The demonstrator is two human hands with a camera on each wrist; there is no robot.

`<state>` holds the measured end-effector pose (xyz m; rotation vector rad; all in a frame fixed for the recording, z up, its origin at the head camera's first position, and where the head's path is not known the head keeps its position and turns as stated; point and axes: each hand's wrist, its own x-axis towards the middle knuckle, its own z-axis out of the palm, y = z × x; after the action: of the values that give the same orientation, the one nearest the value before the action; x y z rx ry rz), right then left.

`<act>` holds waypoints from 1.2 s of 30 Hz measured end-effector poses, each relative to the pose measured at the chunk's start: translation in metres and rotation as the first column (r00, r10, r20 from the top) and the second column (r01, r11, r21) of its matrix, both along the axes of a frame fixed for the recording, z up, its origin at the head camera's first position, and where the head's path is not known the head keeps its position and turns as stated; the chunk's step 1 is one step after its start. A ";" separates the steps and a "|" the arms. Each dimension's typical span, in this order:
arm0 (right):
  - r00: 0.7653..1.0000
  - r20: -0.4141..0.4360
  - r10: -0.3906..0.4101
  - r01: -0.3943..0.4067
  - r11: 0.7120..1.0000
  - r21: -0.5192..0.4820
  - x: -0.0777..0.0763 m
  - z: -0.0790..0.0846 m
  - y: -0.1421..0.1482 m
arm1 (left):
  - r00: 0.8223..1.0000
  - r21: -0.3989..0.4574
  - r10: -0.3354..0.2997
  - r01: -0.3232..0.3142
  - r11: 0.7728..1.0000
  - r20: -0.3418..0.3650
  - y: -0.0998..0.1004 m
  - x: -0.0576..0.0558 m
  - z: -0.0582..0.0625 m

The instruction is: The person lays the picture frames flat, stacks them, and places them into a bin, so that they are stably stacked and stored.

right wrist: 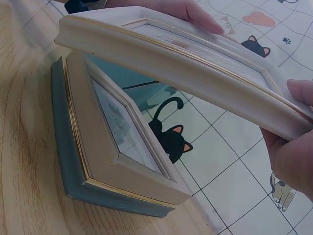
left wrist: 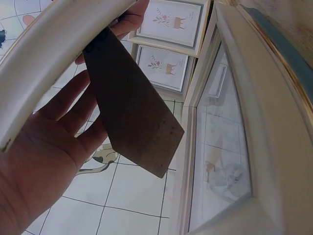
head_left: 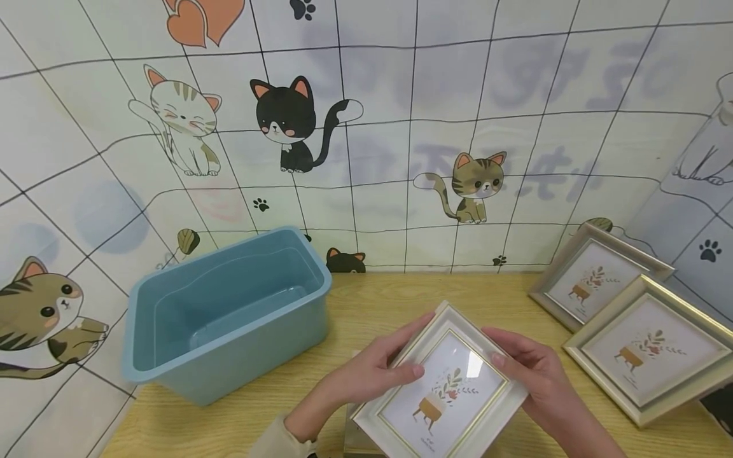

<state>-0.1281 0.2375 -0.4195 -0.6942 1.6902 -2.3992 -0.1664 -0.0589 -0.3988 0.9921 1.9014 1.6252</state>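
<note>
Both hands hold a white picture frame (head_left: 401,416) with a thin gold inner line and a plant print under its glass. At its upper left edge, my left hand (head_left: 372,369) grips with the thumb on the front and fingers behind. My right hand (head_left: 541,375) pinches the right edge, thumb on the face. Behind the held frame, a dark brown stand flap (left wrist: 132,103) sticks out in the left wrist view. Below it on the table lies a stack: a cream frame (right wrist: 132,178) on a blue-grey frame (right wrist: 73,166), mostly hidden in the head view.
An open blue plastic bin (head_left: 269,343) stands at left on the wood-grain table (head_left: 366,305). At right, a gold-edged frame (head_left: 601,375) and a greyish frame (head_left: 550,289) stand tilted, overlapping. A cat-patterned wall covering (head_left: 378,152) closes off the back and sides.
</note>
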 end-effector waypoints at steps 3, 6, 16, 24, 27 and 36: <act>1.000 0.020 -0.020 0.020 1.000 0.009 0.000 0.001 0.000 | 1.000 -0.009 -0.006 0.006 1.000 0.007 -0.002 0.000 -0.002; 0.999 0.031 -0.036 0.035 0.999 0.018 0.000 0.001 0.000 | 1.000 -0.010 -0.011 0.011 1.000 0.000 -0.004 -0.001 -0.003; 0.995 0.080 -0.067 0.063 0.996 0.055 0.001 0.001 -0.003 | 1.000 -0.003 -0.002 0.002 1.000 -0.028 -0.009 0.001 -0.009; 0.984 0.126 -0.124 0.116 0.991 0.069 0.003 0.000 -0.007 | 0.999 -0.014 0.008 -0.008 1.000 -0.038 -0.020 0.000 -0.017; 0.980 0.146 -0.134 0.126 0.990 0.064 0.003 -0.001 -0.009 | 0.999 -0.014 0.013 -0.014 1.000 -0.043 -0.024 -0.002 -0.021; 0.947 0.193 -0.257 0.257 0.966 0.025 0.001 -0.012 -0.011 | 0.985 -0.008 0.173 -0.173 0.985 0.018 -0.037 -0.003 -0.032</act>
<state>-0.1267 0.2268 -0.4316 -0.2368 1.7921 -2.5368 -0.1692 -0.0958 -0.4303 0.8259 2.0273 1.7158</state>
